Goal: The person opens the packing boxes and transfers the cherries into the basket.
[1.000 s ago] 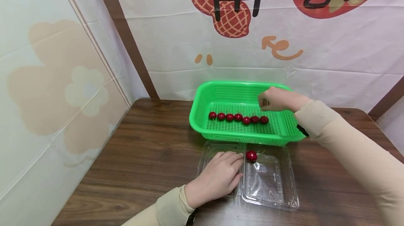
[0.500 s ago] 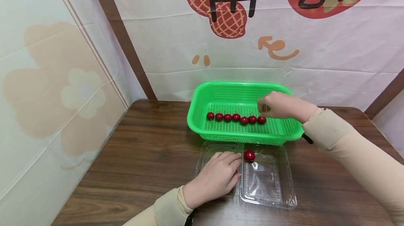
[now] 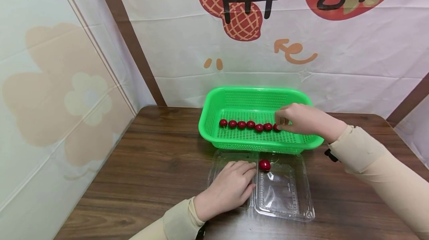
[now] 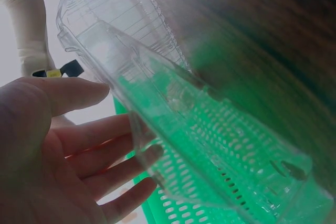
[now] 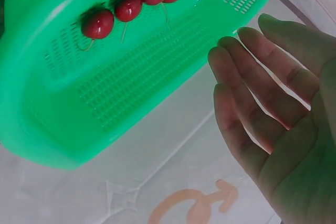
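Note:
In the head view my right hand (image 3: 296,120) reaches into the green basket (image 3: 261,145), fingers bent down over the right end of a row of red cherries (image 3: 250,124). Its fingertips overlap the last cherry (image 3: 276,127). The right wrist view has the fingers (image 5: 252,77) loosely bent with nothing between them; thin stems show on some cherries (image 5: 98,23). My left hand (image 3: 228,188) rests on the left half of a clear plastic clamshell box (image 3: 281,195). In the left wrist view its fingers (image 4: 100,129) lie relaxed at the plastic edge. One cherry (image 3: 264,165) sits in the box's right half.
The basket stands at the back of the brown wooden table (image 3: 151,165), directly behind the clamshell box. A printed fabric sheet (image 3: 181,39) hangs behind the table, and another hanging (image 3: 50,102) borders its left side.
My right hand has lowered slightly toward the near side of the basket, its fingertips now over the rightmost cherry. The left hand stays in place. The head view has shifted slightly.

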Motion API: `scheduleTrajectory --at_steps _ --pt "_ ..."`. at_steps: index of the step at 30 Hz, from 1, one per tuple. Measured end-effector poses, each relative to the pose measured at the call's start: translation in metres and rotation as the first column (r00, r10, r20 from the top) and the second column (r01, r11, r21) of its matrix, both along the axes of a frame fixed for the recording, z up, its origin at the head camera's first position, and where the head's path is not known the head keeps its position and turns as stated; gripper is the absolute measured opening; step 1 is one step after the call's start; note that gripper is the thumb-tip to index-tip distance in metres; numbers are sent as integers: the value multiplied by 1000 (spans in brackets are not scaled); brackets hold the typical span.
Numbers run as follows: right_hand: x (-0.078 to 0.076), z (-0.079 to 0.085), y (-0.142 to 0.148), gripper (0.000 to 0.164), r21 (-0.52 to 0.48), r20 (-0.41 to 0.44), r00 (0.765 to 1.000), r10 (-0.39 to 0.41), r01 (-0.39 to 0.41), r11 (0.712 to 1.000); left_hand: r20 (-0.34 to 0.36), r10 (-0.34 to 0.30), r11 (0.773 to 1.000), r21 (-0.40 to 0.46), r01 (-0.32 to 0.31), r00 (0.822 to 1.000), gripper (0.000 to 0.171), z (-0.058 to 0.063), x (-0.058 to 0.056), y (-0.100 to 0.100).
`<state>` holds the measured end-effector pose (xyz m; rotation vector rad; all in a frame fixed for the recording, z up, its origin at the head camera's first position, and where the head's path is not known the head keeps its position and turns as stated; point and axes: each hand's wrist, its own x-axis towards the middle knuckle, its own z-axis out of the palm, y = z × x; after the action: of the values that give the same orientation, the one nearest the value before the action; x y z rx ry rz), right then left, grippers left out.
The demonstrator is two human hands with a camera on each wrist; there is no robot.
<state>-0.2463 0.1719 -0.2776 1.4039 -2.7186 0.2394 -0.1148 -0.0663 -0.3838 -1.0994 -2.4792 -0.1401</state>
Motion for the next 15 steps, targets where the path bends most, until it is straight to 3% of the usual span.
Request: scheduleTrajectory --at_steps 15 --pt "29 -10 8 11 -11 -102 994 -29 29 1000 -3 -3 1000 -4 3 1000 32 0 -1 1"
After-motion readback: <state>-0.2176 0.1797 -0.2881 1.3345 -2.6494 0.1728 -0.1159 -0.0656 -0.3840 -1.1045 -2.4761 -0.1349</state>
